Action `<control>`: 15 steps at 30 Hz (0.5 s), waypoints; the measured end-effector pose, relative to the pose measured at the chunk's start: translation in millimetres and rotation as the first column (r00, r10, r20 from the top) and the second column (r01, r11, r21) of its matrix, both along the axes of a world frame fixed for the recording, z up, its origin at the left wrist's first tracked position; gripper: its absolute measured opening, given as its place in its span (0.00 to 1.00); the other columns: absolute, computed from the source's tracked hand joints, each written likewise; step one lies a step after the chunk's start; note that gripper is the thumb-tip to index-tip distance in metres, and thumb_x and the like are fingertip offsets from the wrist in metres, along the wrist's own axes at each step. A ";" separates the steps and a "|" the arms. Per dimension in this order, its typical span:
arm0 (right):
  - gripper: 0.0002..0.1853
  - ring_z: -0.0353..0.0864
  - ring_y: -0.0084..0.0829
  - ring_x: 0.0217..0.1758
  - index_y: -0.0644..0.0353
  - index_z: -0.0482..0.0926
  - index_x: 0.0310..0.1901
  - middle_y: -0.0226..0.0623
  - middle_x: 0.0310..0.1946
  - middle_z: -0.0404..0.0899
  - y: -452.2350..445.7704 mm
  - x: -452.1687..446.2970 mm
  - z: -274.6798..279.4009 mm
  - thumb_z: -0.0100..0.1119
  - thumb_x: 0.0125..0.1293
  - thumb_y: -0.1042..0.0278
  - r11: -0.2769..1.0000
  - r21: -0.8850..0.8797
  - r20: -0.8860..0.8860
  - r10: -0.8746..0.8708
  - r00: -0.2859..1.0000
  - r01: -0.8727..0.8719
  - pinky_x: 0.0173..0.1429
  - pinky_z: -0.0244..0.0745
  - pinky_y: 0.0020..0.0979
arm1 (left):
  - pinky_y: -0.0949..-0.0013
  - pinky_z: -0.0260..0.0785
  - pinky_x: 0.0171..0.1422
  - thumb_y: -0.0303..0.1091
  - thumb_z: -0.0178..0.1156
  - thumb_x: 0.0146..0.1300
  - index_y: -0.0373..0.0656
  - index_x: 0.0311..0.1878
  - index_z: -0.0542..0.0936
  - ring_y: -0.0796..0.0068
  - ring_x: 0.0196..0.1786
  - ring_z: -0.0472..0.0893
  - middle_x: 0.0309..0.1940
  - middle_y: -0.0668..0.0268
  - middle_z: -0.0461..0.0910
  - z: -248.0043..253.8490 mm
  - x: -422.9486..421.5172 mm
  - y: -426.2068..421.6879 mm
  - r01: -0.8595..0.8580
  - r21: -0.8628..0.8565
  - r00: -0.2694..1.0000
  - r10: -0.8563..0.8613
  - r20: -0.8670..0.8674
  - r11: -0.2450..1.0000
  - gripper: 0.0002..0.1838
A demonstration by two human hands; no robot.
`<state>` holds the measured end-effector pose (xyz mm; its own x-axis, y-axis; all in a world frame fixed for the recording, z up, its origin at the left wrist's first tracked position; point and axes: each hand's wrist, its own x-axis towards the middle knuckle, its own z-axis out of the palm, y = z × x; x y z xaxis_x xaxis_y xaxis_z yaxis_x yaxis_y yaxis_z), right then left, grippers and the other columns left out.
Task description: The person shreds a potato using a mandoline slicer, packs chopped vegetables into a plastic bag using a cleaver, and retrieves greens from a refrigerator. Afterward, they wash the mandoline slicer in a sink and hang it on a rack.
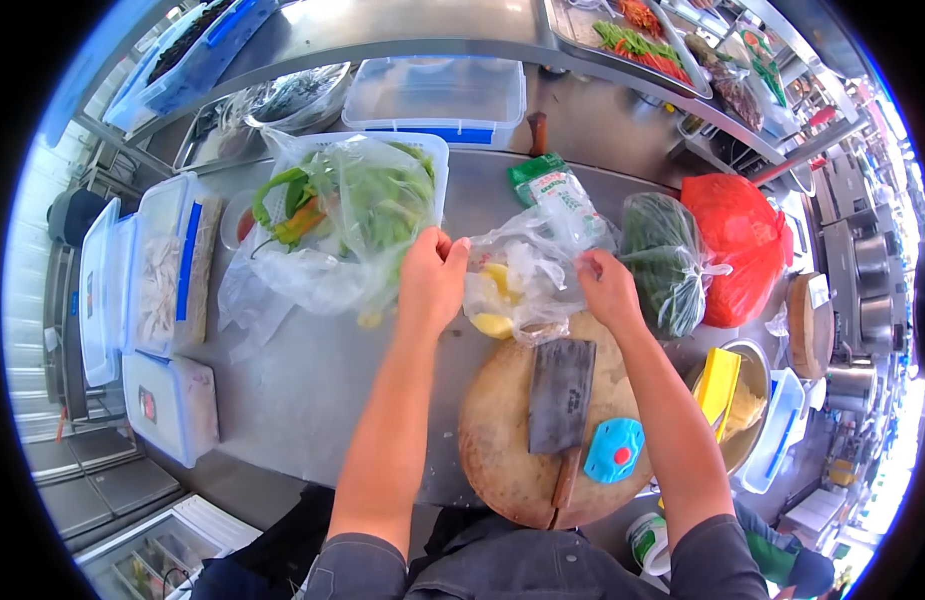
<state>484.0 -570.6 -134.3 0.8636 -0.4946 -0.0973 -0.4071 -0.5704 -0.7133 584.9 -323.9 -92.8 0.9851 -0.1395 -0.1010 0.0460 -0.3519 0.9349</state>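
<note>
1. Your right hand (610, 290) is pinching the clear bag (535, 258).
2. Your left hand (431, 280) is hovering beside it; I cannot tell its grip.
3. The clear bag is lying beyond the cleaver (560, 395).

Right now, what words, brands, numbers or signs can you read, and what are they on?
I can't read any well enough to quote.
Packet: green print, too small.
Cleaver: dark marks on the blade, too blurred.
Lower left box: label, too small.
Bucket: green label, too blurred.
</note>
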 end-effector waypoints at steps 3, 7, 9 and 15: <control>0.15 0.83 0.43 0.36 0.62 0.80 0.47 0.47 0.33 0.83 4.9 0.1 11.5 0.60 0.66 0.60 0.998 -0.056 -0.031 0.034 0.999 -0.036 0.45 0.75 0.39 | 0.67 0.63 0.32 0.34 0.61 0.68 0.38 0.31 0.71 0.74 0.26 0.67 0.21 0.66 0.70 -4.2 5.1 11.9 0.041 0.132 0.994 -0.055 0.099 0.990 0.13; 0.14 0.82 0.42 0.35 0.62 0.81 0.48 0.45 0.31 0.83 9.6 2.9 7.3 0.58 0.67 0.61 0.996 -0.064 -0.035 0.057 0.998 -0.059 0.43 0.75 0.37 | 0.64 0.67 0.36 0.33 0.60 0.68 0.37 0.38 0.75 0.67 0.27 0.72 0.28 0.60 0.74 -22.7 -15.3 30.8 -0.001 0.188 0.914 -0.075 0.398 0.982 0.09; 0.14 0.82 0.40 0.34 0.62 0.81 0.47 0.44 0.30 0.83 9.4 1.1 0.9 0.58 0.68 0.61 0.999 -0.006 -0.036 0.031 0.999 -0.032 0.42 0.75 0.36 | 0.57 0.70 0.41 0.30 0.59 0.66 0.37 0.42 0.76 0.55 0.35 0.76 0.35 0.56 0.76 -23.4 -45.0 46.1 0.074 0.209 0.915 -0.150 0.374 0.975 0.07; 0.15 0.80 0.32 0.31 0.63 0.81 0.48 0.40 0.29 0.82 12.4 -2.5 -6.2 0.58 0.68 0.61 0.991 0.135 -0.025 0.030 0.999 -0.026 0.40 0.74 0.33 | 0.52 0.76 0.47 0.31 0.62 0.61 0.43 0.56 0.75 0.50 0.41 0.82 0.52 0.53 0.75 -110.9 -85.8 63.3 0.387 0.618 0.850 -0.524 0.048 0.685 0.19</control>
